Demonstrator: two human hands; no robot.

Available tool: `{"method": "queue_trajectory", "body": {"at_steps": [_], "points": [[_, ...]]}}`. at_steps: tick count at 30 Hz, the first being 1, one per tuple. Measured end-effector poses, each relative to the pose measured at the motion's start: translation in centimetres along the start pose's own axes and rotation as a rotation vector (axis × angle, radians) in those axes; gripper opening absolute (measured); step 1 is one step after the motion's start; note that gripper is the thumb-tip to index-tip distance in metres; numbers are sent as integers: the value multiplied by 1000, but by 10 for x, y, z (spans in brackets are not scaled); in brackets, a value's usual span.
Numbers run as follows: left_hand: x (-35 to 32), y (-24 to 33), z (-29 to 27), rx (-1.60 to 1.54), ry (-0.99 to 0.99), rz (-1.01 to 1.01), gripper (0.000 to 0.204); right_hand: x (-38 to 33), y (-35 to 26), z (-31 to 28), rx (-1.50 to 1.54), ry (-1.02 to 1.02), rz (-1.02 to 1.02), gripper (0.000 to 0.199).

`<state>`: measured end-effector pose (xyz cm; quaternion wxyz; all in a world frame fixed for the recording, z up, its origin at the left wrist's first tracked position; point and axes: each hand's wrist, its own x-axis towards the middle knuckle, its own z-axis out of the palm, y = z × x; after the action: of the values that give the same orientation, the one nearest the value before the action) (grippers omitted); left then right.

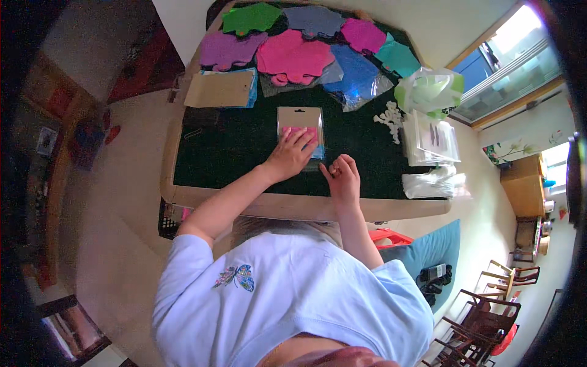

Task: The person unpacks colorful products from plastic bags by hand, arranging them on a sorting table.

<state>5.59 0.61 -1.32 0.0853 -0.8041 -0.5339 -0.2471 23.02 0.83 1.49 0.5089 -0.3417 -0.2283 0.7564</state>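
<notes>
- Pressing flat on the clear packet [300,130], the left hand [290,154] has its fingers spread over the pink piece inside
- Packet lies mid-table on the dark mat [238,153], long axis running away from the person, cardboard header at the far end
- Right hand [342,177] rests just beside it, fingers loosely curled, holding nothing
- Coloured felt shapes [293,55] lie beyond

The left hand [292,153] is covering the lower part of the clear packet [300,130], hiding most of the pink piece [296,132] inside it. The right hand [342,177] is curling inward, so whatever its fingertips are pinching is too small to tell. Clear wrap is blurring the blue felt sheet [356,74] beneath it.
</notes>
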Motion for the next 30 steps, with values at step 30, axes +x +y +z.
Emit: {"method": "queue_trajectory", "body": {"at_steps": [30], "points": [[-4,-7,0,-32,-65,-42,52,88,-22,9,-1314,-372,-20,26]]}}
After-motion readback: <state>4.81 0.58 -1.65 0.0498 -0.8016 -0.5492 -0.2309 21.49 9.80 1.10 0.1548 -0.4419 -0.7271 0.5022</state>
